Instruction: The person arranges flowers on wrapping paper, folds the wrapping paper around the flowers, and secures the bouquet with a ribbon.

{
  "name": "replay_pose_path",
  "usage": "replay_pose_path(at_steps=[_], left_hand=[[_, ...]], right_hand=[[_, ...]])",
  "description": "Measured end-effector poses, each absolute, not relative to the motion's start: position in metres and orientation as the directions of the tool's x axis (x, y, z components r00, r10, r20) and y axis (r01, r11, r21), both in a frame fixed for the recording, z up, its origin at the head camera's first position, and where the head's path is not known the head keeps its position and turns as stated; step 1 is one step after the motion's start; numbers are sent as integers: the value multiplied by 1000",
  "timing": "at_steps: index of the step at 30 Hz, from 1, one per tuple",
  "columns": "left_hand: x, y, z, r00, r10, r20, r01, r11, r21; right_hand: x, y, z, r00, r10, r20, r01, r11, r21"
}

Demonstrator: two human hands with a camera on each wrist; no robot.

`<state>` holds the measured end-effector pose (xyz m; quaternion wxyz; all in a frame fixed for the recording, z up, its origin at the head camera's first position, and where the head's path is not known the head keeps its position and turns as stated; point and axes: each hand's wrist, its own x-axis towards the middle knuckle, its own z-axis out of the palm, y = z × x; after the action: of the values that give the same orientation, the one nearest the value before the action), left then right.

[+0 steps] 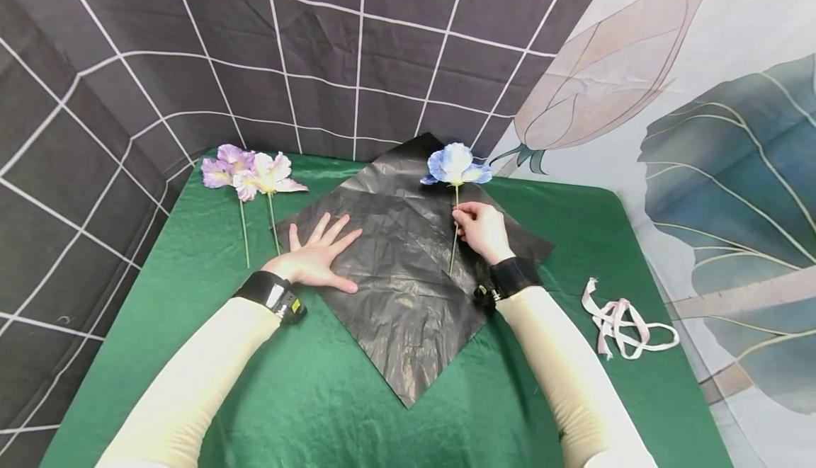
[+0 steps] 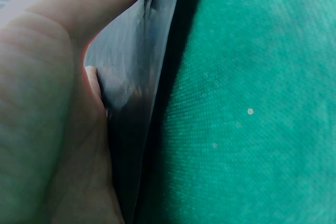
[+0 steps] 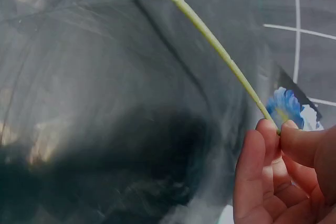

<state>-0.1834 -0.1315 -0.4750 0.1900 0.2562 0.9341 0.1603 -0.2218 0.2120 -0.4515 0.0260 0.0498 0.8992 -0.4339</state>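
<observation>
Now your right hand (image 1: 482,229) pinches the blue flower (image 1: 455,165) by its stem over the black wrapping sheet's (image 1: 395,291) right side; your left hand (image 1: 317,259) presses flat, fingers spread, on its left corner.

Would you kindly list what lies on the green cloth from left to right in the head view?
Purple flower → pink-white flower → left hand → blue flower → right hand → pink ribbon.
</observation>
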Motion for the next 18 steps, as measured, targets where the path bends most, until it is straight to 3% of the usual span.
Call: replay_pose_path(at_steps=[18], left_hand=[[-183, -132, -476, -794, 538, -282, 415, 820, 395]], right_hand=[[-221, 191, -467, -985, 108, -137, 174, 658, -732]])
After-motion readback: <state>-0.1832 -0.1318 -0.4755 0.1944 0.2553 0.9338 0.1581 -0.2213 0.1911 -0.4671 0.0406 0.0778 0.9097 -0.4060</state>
